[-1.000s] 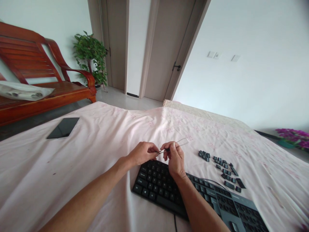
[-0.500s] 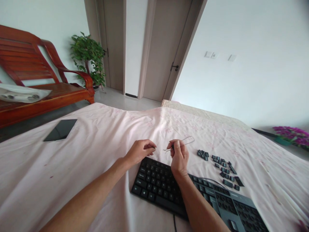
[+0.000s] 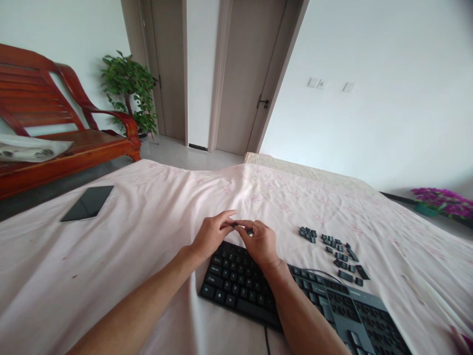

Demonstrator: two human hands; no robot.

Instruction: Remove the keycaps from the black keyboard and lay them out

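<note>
My left hand (image 3: pixel 211 236) and my right hand (image 3: pixel 260 241) meet fingertip to fingertip above the back left edge of a black keyboard (image 3: pixel 236 283). Pinched between the fingertips is a small dark keycap (image 3: pixel 234 225). The right fingers also curl round the black handle of a wire keycap puller (image 3: pixel 250 231); its wire loops barely show now. My right forearm crosses over the keyboard. Keys fill the keyboard's left part, while sections at its right have bare sockets (image 3: pixel 382 328).
Several loose keycaps (image 3: pixel 345 276) lie on the pink sheet (image 3: pixel 155 212) right of the hands. A dark tablet (image 3: pixel 88 203) lies at left. Beyond are a wooden bench (image 3: pixel 92 140), a potted plant (image 3: pixel 129 91) and purple flowers (image 3: pixel 443 199). A cable (image 3: pixel 266 340) runs from the keyboard's front.
My right hand has moved left and turned, closing the gap, so both hands' fingertips now meet at the keycap. The puller's wire loops, plain before, have mostly gone from sight.
</note>
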